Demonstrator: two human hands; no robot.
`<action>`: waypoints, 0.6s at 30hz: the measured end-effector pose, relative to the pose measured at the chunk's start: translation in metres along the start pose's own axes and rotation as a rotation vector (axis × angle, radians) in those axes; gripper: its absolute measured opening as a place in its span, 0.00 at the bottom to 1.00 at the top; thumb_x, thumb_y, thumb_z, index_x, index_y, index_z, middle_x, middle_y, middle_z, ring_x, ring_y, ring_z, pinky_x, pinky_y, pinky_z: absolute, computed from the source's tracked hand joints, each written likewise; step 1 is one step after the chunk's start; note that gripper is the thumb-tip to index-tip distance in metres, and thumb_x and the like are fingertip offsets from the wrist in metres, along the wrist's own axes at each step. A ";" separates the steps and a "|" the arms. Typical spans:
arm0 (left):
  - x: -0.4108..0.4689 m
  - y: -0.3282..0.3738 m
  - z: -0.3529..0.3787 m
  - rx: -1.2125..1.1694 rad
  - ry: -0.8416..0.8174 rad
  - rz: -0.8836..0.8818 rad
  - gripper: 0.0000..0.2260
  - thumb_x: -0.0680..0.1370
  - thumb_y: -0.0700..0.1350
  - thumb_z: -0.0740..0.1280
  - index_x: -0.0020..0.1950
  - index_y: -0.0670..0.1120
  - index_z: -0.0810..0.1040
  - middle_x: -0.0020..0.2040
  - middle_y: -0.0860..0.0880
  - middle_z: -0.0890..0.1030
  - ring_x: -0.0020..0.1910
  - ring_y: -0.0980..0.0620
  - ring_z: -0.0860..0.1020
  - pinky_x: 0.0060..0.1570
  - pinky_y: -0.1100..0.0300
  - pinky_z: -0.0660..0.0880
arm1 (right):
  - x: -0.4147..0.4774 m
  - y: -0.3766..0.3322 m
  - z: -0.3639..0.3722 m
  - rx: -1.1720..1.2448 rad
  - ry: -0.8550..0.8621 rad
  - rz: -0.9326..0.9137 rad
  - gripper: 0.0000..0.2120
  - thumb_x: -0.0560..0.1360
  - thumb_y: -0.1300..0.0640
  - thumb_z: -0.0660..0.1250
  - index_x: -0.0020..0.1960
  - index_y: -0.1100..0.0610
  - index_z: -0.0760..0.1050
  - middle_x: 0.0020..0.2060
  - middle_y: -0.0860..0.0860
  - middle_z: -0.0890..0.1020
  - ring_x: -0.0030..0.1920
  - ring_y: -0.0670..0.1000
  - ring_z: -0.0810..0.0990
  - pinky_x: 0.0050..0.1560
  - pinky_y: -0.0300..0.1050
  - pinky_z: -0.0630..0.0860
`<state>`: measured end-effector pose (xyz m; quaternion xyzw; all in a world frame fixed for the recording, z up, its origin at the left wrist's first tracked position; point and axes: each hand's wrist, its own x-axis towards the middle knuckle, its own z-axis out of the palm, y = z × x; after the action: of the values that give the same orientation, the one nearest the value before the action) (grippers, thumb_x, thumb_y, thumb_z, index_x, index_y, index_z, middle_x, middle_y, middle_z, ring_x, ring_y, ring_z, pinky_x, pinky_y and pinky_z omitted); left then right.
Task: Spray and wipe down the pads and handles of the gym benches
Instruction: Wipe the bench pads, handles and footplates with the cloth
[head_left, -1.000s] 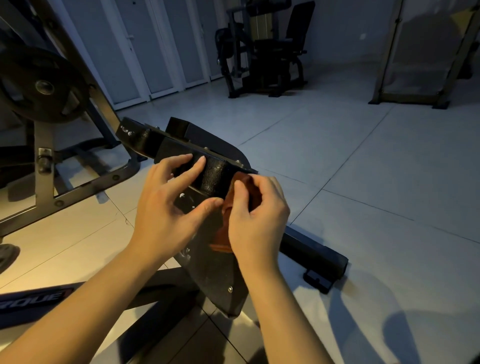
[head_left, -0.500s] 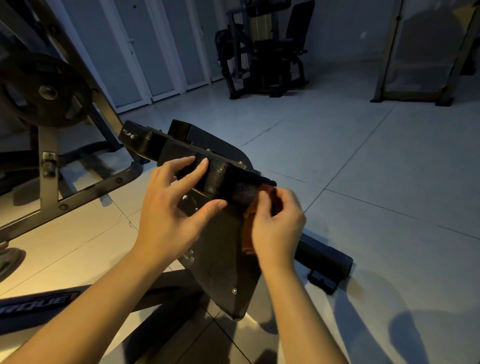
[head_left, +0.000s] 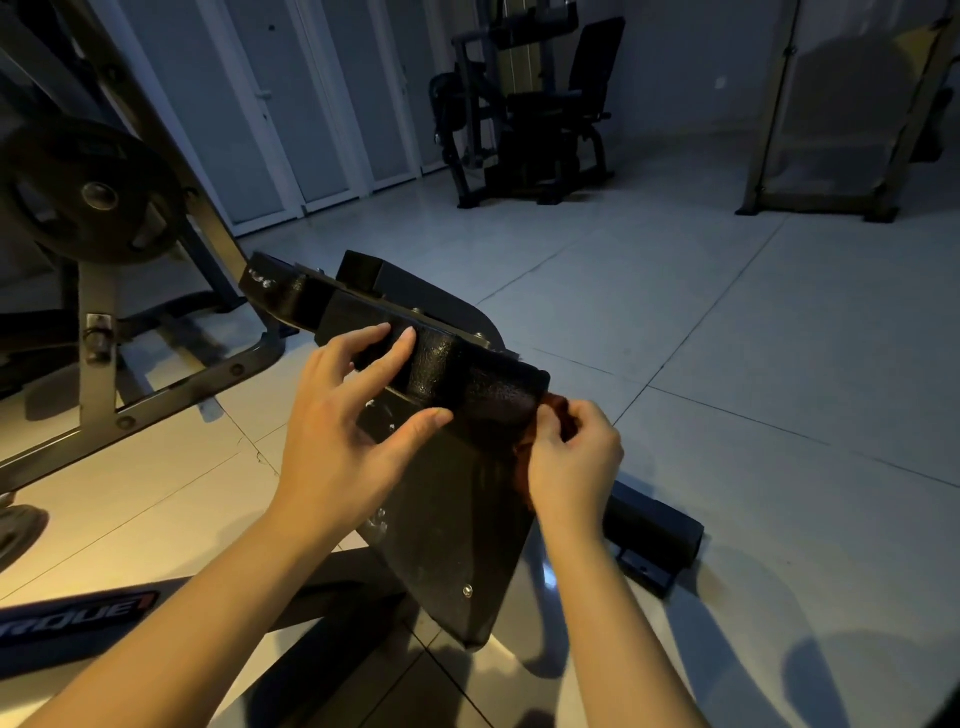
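A dim gym room is stretching out ahead, with a pale tiled floor (head_left: 727, 364), light doors (head_left: 311, 104) and a dark machine (head_left: 530, 104) standing well beyond both hands, and a weight plate (head_left: 98, 192) hanging far out past the left one.

The black textured pad (head_left: 467, 379) is lying between the hands, its long axis slanting from up and beyond the left hand down to the right hand, above a dark metal plate (head_left: 457, 519) that is dropping away beneath them. The left hand (head_left: 337, 441) is bracing the pad's middle: straight fingers are lying over its top edge and the thumb is pressing on the face below. The right hand (head_left: 571, 462) is sitting at the pad's lower end, pinching a reddish-brown cloth (head_left: 556, 405) against that corner. It is the nearer hand to the unwiped end, so any stroke is likely running along that slant.

Most of the cloth is hiding behind the right hand and the pad's edge. The pad's far side is facing away, the low light is swallowing surface detail, and no spray bottle is showing.
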<state>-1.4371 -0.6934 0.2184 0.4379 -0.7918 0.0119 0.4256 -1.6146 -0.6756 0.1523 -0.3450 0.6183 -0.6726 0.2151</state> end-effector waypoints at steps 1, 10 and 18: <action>0.000 0.000 0.000 -0.004 -0.002 0.002 0.30 0.74 0.63 0.71 0.74 0.54 0.74 0.72 0.53 0.71 0.72 0.59 0.64 0.66 0.64 0.62 | -0.007 -0.007 0.002 0.015 0.006 -0.043 0.02 0.81 0.58 0.67 0.52 0.54 0.79 0.46 0.48 0.81 0.45 0.40 0.81 0.49 0.41 0.82; 0.001 -0.002 0.001 -0.003 -0.002 0.010 0.30 0.74 0.63 0.71 0.74 0.54 0.75 0.72 0.53 0.72 0.71 0.59 0.64 0.66 0.65 0.62 | 0.010 -0.007 0.002 0.043 0.012 -0.004 0.06 0.81 0.56 0.66 0.54 0.57 0.78 0.48 0.51 0.82 0.47 0.43 0.82 0.48 0.43 0.83; 0.002 -0.005 0.001 -0.006 -0.004 0.035 0.31 0.74 0.64 0.69 0.74 0.53 0.75 0.72 0.52 0.72 0.71 0.60 0.64 0.68 0.67 0.61 | -0.031 -0.046 0.018 0.130 -0.016 -0.308 0.03 0.81 0.58 0.68 0.53 0.56 0.79 0.47 0.46 0.81 0.51 0.40 0.80 0.47 0.27 0.76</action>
<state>-1.4351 -0.6981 0.2177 0.4228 -0.8003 0.0161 0.4248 -1.5747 -0.6591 0.1915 -0.4266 0.5114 -0.7334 0.1362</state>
